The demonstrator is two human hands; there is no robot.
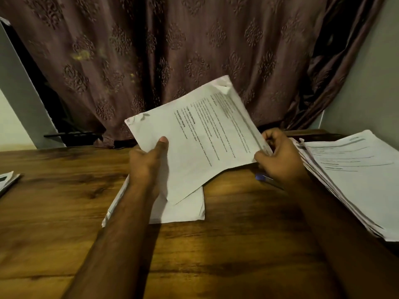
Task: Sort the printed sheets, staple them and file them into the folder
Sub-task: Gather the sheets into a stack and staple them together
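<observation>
Best handled by squaring the held pages edge to edge first, tapping them level on the counter (216,266), checking the page order, and only then reaching for a stapler; none seen in view, nor any folder.

Nearest, two bare forearms reaching in from the near edge over dark wood grain.

Just beyond, near the counter's middle, a few loose white sheets (183,210) lying flat, partly under the left forearm.

Above those, raised off the counter and tilted, a thin set of printed sheets (194,134), text running sideways, one far corner dog-eared. Held on both sides:
- Left hand (146,162) gripping the near-left edge, thumb pressed flat on the top page, fingers hidden underneath.
- Right hand (278,156) pinching the right edge, fingers curled tightly around the page margins, seemingly fanning or separating them.

Directly under the right hand, a blue pen (262,177) resting on the wood, mostly hidden.

Along the right edge, a thick, slumped stack of printed pages (349,169), probably still awaiting sorting.

At the left edge, a sliver of other papers (7,181), barely visible.

Beyond the far edge, a brown patterned curtain (172,50) hanging across the background.
</observation>
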